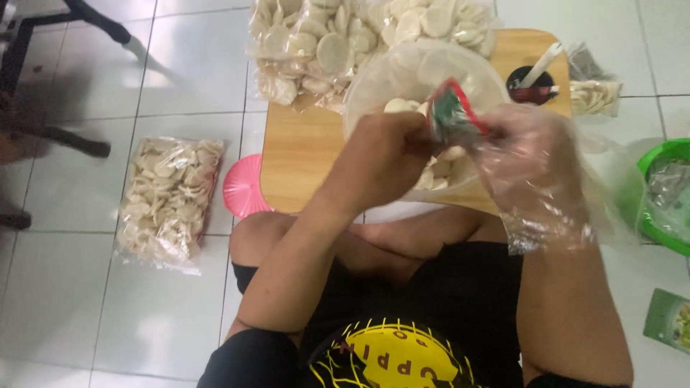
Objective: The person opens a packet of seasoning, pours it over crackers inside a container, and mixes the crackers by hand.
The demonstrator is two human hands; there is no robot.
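Observation:
My left hand [388, 154] is bare and closed on the neck of a clear plastic bag of white round crackers [413, 79] that stands on the low wooden table [302, 154]. My right hand [528, 154], inside a loose clear plastic glove, pinches a small red and green label card [454, 111] at the top of the same bag. Both hands meet at the bag's mouth, over the table's near edge.
Large open bags of crackers [316, 50] lie at the table's far side. A sealed cracker bag [169, 197] rests on the white tile floor at left, a pink plastic disc [243, 187] beside the table. A green basket [665, 194] sits at right. A black cup [532, 82] holds a tool.

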